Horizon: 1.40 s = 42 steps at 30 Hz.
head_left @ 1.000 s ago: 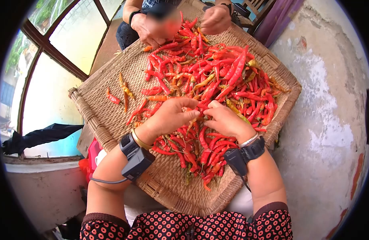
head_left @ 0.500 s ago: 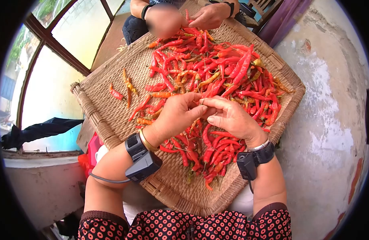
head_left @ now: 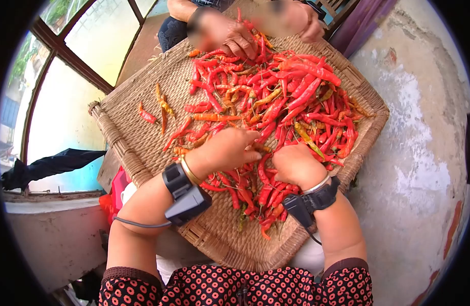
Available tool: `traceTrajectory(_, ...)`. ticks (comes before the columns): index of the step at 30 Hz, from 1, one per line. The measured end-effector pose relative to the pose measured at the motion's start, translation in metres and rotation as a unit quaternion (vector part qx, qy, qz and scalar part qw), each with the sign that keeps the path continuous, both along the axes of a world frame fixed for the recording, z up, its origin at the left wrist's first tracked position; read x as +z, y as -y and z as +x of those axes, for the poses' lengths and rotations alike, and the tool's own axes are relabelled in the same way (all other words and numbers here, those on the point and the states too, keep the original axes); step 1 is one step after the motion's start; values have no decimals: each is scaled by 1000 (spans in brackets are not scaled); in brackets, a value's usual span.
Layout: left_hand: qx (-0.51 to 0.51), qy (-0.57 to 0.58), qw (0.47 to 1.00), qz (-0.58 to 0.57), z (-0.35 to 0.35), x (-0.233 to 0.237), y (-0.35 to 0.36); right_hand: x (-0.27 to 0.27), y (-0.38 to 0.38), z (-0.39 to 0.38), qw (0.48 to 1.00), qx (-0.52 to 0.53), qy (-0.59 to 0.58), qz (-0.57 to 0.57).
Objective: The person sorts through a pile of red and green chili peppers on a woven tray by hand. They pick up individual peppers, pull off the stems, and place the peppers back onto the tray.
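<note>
Red chili peppers lie heaped on a woven tray, with a smaller pile of chilies nearer me. My left hand hovers over the middle of the tray, fingers curled and thumb forward; anything inside it is hidden. To its right, my right hand points down at the chilies, back of the hand up. Its fingertips are out of sight, so its grip cannot be seen. Just beyond it rests a yellow-green chili. Both my wrists wear black strapped devices and bangles.
Across the tray, another person's hand touches the far chilies, their other hand beside it. A few loose chilies lie at left. A black umbrella is by the window; a plaster wall stands right.
My hands were together above the pile; now they are apart and lower, the right one down at the chilies. A yellow-green chili shows beside it. The other person's hands have separated.
</note>
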State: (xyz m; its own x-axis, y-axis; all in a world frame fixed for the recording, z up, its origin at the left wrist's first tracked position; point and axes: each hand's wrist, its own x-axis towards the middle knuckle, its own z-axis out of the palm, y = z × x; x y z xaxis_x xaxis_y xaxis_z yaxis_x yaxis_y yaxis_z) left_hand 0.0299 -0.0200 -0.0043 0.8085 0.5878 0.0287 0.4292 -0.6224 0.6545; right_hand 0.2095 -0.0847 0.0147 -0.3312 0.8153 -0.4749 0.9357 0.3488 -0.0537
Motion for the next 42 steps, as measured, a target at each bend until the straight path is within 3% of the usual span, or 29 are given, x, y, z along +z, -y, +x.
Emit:
traceTrajectory(1,-1,0,1000,-1,3,1,5,-3,2,-3,999,24,15,22)
traceTrajectory(4,-18,-151,988,-21,6,-1,9,-7,2,-4,999,31,3,33)
traceTrajectory(9,-43,-125,991,21,4,-9,3,-17,3,0,998,38,4,44)
traceTrajectory(12,-24,-127,992,12,2,-5,1,-13,-3,11,993,19,-97,64)
traceTrajectory(14,-13,-122,992,-2,0,1,-4,7,-11,14,974,-65,-218,-15)
traceTrajectory(15,10,-87,995,-45,-4,7,-9,14,-11,14,974,-65,-217,-14)
traceTrajectory(17,69,-20,989,-132,-15,16,-23,23,-11,15,887,-199,-413,-53)
traceTrajectory(19,128,25,977,-167,-25,27,-34,20,-12,17,856,-242,-447,-90)
traceTrajectory(21,143,63,972,-178,-35,27,-45,19,-12,16,770,-322,-543,-91)
traceTrajectory(23,157,102,964,-188,-40,24,-52,21,-13,17,771,-311,-547,-96)
traceTrajectory(25,258,246,904,-236,-40,20,-57,22,-13,19,755,-314,-565,-112)
traceTrajectory(26,298,270,903,-150,-38,16,-59,23,-13,19,753,-312,-568,-109)
traceTrajectory(27,295,268,905,-146,-36,18,-57,24,-13,18,743,-315,-579,-119)
traceTrajectory(29,303,170,931,115,-33,21,-47,24,-12,16,730,-317,-592,-126)
traceTrajectory(31,168,167,971,35,-22,22,-32,22,-11,13,670,-327,-650,-146)
traceTrajectory(32,141,115,963,-197,-17,34,-15,22,-11,11,668,-327,-653,-144)
traceTrajectory(33,86,106,948,-288,-12,35,-5,22,-11,10,668,-327,-655,-132)
traceTrajectory(35,5,147,920,-363,-3,29,9,21,-10,7,666,-326,-660,-120)
traceTrajectory(37,-13,89,944,-316,1,27,15,18,-10,5,628,-320,-700,-112)
traceTrajectory(38,-11,83,939,-333,3,23,17,18,-10,5,627,-320,-701,-111)
traceTrajectory(39,-12,83,940,-332,2,26,15,17,-10,6,593,-333,-726,-100)
traceTrajectory(40,21,56,917,-394,1,31,10,17,-11,7,558,-345,-749,-89)
traceTrajectory(41,54,29,889,-453,-1,35,5,17,-13,9,558,-343,-750,-89)
traceTrajectory(42,88,56,888,-448,-5,34,-1,17,-14,12,540,-374,-751,-62)
